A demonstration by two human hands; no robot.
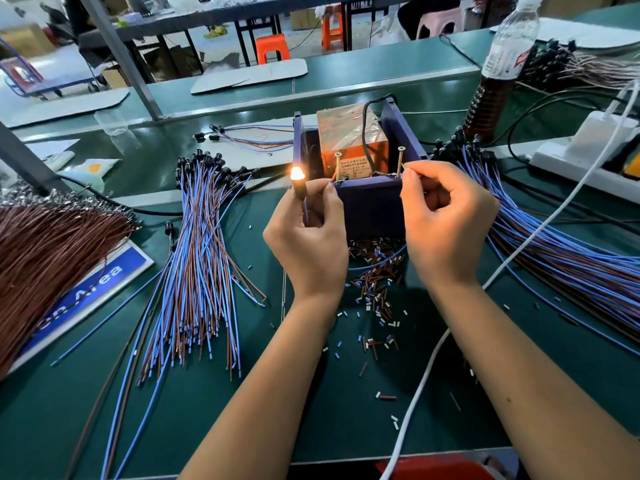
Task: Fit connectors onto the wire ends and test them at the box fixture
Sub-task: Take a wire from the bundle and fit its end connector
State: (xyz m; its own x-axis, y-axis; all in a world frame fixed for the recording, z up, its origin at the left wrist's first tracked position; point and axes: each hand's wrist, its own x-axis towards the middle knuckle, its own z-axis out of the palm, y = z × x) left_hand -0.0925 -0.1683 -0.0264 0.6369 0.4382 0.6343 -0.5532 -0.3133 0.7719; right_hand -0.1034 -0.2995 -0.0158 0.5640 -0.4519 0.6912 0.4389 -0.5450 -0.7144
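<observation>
Head view: I'm pinching the lit lamp [298, 181] in my left hand [308, 237] while my right hand [446, 220] is pinching a wire end against a screw [400, 161] on the box fixture [370, 206]. Looking like this one's passing; the bundle [554, 244] on the tabletop [242, 427] to my right probably still needs testing.

A dark green work table [242, 427] carries a purple open-topped box fixture [372, 206], bundles of blue and brown wires [197, 258], scattered cut insulation bits [375, 306], a white cable [415, 403] and a blue-and-white sign [100, 282].
</observation>
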